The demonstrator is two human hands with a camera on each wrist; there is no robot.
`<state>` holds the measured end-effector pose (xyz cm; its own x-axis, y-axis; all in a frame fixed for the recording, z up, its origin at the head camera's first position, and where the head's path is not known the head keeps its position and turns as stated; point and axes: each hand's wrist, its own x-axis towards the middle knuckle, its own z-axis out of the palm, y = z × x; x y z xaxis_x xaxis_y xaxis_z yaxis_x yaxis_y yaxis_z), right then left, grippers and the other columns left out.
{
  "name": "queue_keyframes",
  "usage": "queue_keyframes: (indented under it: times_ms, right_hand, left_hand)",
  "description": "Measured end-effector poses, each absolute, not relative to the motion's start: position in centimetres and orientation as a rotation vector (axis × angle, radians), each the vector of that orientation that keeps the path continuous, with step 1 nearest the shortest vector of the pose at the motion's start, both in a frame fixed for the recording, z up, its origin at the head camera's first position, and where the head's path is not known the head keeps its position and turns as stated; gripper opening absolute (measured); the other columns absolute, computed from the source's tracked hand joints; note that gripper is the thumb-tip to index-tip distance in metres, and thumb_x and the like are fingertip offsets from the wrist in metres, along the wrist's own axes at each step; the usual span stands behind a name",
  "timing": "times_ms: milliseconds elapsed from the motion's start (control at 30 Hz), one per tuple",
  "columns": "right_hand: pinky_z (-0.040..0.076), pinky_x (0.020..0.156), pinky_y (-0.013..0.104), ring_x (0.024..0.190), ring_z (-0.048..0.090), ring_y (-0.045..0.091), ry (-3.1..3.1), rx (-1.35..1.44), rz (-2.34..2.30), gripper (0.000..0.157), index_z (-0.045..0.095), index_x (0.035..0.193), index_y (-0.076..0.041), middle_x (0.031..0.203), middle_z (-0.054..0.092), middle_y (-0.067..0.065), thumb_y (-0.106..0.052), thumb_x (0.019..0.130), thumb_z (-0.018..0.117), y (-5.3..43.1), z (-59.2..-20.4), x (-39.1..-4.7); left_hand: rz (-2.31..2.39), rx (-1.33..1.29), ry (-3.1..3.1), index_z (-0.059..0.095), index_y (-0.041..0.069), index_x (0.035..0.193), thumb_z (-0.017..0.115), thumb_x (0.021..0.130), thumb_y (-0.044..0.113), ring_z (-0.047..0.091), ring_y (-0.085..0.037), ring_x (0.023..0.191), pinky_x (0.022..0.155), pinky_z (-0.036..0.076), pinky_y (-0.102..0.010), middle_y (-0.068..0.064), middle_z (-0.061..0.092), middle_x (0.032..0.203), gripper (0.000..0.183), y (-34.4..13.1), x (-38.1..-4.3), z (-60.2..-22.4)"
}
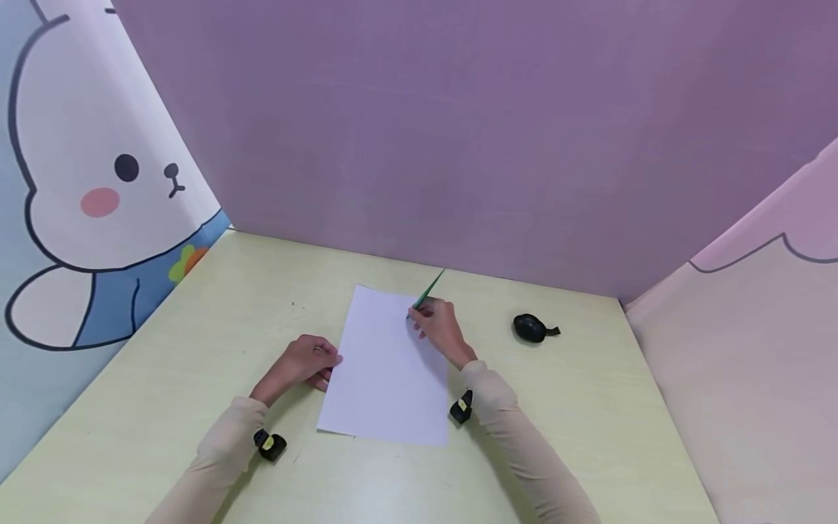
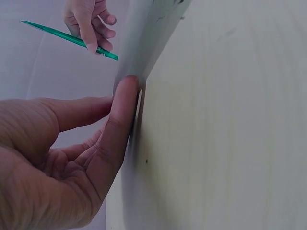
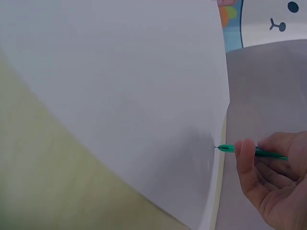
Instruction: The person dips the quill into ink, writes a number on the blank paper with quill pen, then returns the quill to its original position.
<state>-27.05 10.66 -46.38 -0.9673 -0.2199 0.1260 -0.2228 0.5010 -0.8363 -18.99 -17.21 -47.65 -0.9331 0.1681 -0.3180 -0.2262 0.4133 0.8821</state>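
A white sheet of paper (image 1: 386,371) lies on the pale table. My left hand (image 1: 308,362) pinches its left edge between thumb and fingers, and that edge stands slightly off the table in the left wrist view. Over the upper right part of the sheet, my right hand (image 1: 441,327) grips a slim green pen (image 1: 428,289). The pen's tapered tail points up and away, while its fine tip (image 3: 217,147) is at the paper in the right wrist view; whether it touches cannot be told. No marks show on the sheet's upper face.
A small black rounded object with a short tab (image 1: 529,328) lies on the table (image 1: 576,407) to the right of the paper. A purple wall (image 1: 425,145) rises at the table's back edge. Printed panels stand at both sides. Small black devices are strapped to both wrists.
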Motion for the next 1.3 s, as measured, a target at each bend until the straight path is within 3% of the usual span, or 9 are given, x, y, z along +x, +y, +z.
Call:
queue_keyframes:
  times_ms: [767,1300]
  right_hand:
    - [0.062,0.056,0.028,0.067,0.070,0.029,-2.769,0.470,1.483,0.015,0.074,0.103,0.007,0.084,0.074,0.021,-0.007,0.102,0.067,10.2,-46.2,-26.5]
    - [0.063,0.058,0.026,0.073,0.072,0.029,-2.792,0.513,1.506,0.016,0.074,0.105,0.006,0.090,0.076,0.020,-0.008,0.102,0.067,9.9,-45.8,-25.5]
  left_hand:
    - [1.575,-0.088,2.297,0.065,-0.010,0.108,0.067,0.099,0.004,0.068,-0.014,0.057,0.057,0.065,-0.032,-0.010,0.069,0.074,0.017,-16.6,-18.7,-47.6]
    - [1.586,-0.096,2.316,0.066,-0.010,0.107,0.068,0.099,0.005,0.067,-0.015,0.058,0.056,0.065,-0.034,-0.010,0.070,0.075,0.017,-16.5,-18.7,-47.6]
